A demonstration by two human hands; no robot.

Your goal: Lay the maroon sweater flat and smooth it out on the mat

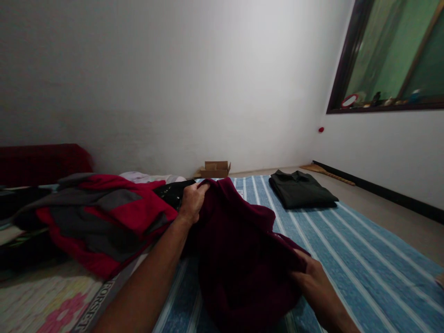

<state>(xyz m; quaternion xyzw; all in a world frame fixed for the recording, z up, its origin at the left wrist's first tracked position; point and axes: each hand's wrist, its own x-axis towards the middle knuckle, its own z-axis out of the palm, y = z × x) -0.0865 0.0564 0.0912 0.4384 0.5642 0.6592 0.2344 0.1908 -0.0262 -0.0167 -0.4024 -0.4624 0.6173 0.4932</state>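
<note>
And it's a two-handed grip! A maroon garment (239, 263) is held up directly in front of the wearer, above the blue striped sheet (357, 254). Its upper left edge is pinched in the left hand (192, 201) — thumb and fingers closed on the cloth — while its right side is grasped lower down by the right hand (308, 273). Between them, the fabric is draped in deep, dark folds (whether the sheet is touched by its lower end cannot be told).

Over to the right, a dark collared garment (301, 190) is seen neatly folded, laid flat on the stripes. To the left, a red-and-grey jacket (111, 222) is heaped loosely, partly over a floral quilt (65, 307); beside it, a black speckled cloth (169, 194) is partly hidden by the left hand. At the back, an open cardboard box (217, 169) is set near the wall (208, 83).
</note>
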